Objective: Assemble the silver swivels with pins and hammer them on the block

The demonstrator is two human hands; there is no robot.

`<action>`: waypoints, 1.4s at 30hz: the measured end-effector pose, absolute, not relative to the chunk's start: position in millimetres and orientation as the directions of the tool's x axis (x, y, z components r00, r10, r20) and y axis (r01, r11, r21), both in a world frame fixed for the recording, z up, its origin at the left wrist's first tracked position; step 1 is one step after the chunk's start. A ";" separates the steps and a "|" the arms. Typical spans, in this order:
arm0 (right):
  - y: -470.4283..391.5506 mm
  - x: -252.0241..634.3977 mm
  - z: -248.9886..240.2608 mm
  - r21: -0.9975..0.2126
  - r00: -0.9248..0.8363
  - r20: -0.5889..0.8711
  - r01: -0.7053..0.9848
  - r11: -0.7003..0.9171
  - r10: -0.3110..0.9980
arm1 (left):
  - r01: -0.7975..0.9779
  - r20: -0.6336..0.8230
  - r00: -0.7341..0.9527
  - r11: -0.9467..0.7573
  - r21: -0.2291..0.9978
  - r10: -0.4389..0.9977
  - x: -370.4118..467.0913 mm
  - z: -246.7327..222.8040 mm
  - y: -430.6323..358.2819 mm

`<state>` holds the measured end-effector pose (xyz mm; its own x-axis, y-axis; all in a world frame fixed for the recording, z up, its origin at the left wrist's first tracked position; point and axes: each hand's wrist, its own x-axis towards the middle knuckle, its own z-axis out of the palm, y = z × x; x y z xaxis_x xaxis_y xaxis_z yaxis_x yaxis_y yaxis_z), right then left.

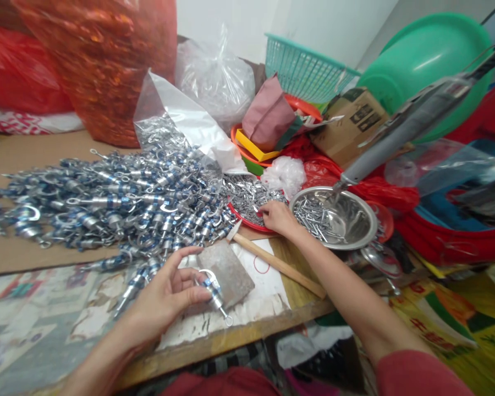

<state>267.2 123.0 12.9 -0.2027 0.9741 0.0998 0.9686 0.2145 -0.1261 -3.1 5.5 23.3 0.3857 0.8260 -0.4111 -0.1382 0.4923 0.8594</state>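
My left hand pinches a silver metal fitting with a blue band, a curved hook at one end and a small ring at the other. It is held just over a grey metal block on the bench. My right hand dips its closed fingertips into small silver metal pieces in a red tray; what they pinch is too small to make out. A hammer with a wooden handle lies between my hands, its head beside the block. Left of it spreads a large heap of similar fittings.
Right of the tray stands a steel bowl with nail-like pins. A grey tool-like arm slants down over it. Behind are plastic bags, a cardboard box, a turquoise basket and a green basin.
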 end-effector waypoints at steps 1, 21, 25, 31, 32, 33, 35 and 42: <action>116.6 266.0 13.9 -0.159 -0.181 0.128 0.967 0.200 0.975 | -0.141 -0.410 0.384 0.491 0.860 0.828 -2.9 23.7 5.1; 9.3 161.6 24.5 -0.638 -0.493 0.222 0.579 0.507 0.841 | -0.194 -0.334 0.418 0.443 0.875 0.845 -3.8 14.0 3.5; 5.6 172.0 24.4 -0.688 -0.320 0.376 0.532 0.493 0.870 | -0.183 -0.341 0.382 0.432 0.883 0.859 -2.5 17.5 3.2; 8.6 235.8 10.4 -0.328 -0.173 0.220 0.914 0.240 0.960 | -0.150 -0.369 0.357 0.443 0.884 0.858 -1.4 22.8 2.5; 7.9 242.7 6.5 -0.278 -0.184 0.156 0.934 0.222 0.970 | -0.154 -0.366 0.361 0.442 0.884 0.858 -1.3 22.6 2.6; 6.5 246.2 3.8 -0.258 -0.180 0.127 0.944 0.207 0.975 | -0.160 -0.362 0.365 0.441 0.883 0.858 -1.2 22.2 2.7; 1.9 242.2 3.8 -0.282 -0.147 0.173 0.940 0.192 0.974 | -0.171 -0.355 0.377 0.441 0.881 0.855 -1.1 21.3 2.8; -14.4 178.3 21.6 -0.589 -0.127 0.300 0.755 0.288 0.945 | -0.144 -0.353 0.369 0.428 0.892 0.860 -3.3 20.6 2.2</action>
<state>178.3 -14.4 21.6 -0.1271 0.9454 0.3002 0.7553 0.2884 -0.5885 -3.3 2.2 20.6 0.3687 0.8598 -0.3534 -0.1444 0.4285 0.8919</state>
